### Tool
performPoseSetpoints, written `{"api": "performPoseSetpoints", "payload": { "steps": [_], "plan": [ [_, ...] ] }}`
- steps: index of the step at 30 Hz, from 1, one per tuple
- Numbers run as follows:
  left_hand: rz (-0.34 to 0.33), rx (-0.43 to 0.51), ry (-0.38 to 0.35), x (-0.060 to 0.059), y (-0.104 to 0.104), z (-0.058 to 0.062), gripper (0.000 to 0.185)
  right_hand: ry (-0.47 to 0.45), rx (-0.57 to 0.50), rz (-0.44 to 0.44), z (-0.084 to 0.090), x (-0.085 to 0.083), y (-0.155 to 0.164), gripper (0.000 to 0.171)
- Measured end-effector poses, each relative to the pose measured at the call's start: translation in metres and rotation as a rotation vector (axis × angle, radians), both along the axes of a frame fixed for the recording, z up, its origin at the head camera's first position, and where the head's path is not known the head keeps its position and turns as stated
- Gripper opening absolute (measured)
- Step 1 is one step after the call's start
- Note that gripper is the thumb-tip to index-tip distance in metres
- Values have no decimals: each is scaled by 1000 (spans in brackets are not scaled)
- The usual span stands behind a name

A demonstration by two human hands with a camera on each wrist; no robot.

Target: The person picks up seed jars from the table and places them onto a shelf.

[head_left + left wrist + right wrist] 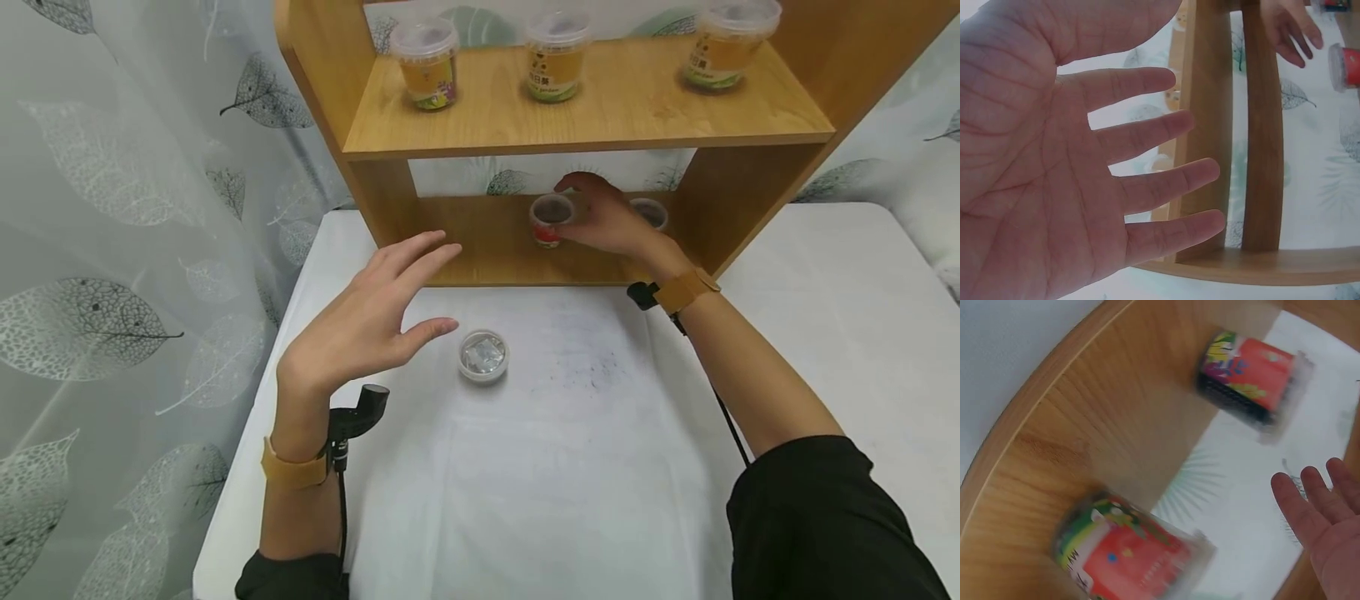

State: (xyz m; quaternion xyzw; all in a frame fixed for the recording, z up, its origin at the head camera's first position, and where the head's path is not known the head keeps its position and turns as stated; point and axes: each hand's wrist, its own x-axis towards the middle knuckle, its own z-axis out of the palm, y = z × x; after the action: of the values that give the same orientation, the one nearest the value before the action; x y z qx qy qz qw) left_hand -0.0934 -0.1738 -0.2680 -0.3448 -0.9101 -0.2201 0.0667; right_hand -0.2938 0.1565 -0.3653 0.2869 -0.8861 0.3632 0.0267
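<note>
My right hand (603,217) reaches into the lower shelf, between two clear-lidded plastic cups. In the head view it overlaps the edge of the left cup (547,236), which has a red label. The other cup (649,212) stands behind the wrist, mostly hidden by it. Seen from the right wrist, the fingers (1310,509) are extended and apart from both red-labelled cups. My left hand (367,317) hovers over the table in front of the shelf's left side, its fingers spread and holding nothing. Its bare palm (1029,169) fills much of the left wrist view.
Three cups with orange labels, left (429,79), middle (555,71) and right (718,58), stand on the upper board of the wooden shelf (480,137). A small round container (483,357) with silvery contents sits on the white-covered table (525,500). A leaf-patterned curtain (135,333) hangs at left.
</note>
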Motion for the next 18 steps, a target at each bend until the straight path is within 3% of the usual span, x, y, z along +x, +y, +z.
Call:
{"api": "performPoseSetpoints", "payload": {
  "steps": [12, 18],
  "plan": [
    [-14, -35, -79, -8, 5, -14, 68, 117, 62, 43, 17, 60, 16, 62],
    [-16, -34, -88, -10, 8, -16, 67, 173, 42, 79, 21, 82, 26, 57]
  ]
}}
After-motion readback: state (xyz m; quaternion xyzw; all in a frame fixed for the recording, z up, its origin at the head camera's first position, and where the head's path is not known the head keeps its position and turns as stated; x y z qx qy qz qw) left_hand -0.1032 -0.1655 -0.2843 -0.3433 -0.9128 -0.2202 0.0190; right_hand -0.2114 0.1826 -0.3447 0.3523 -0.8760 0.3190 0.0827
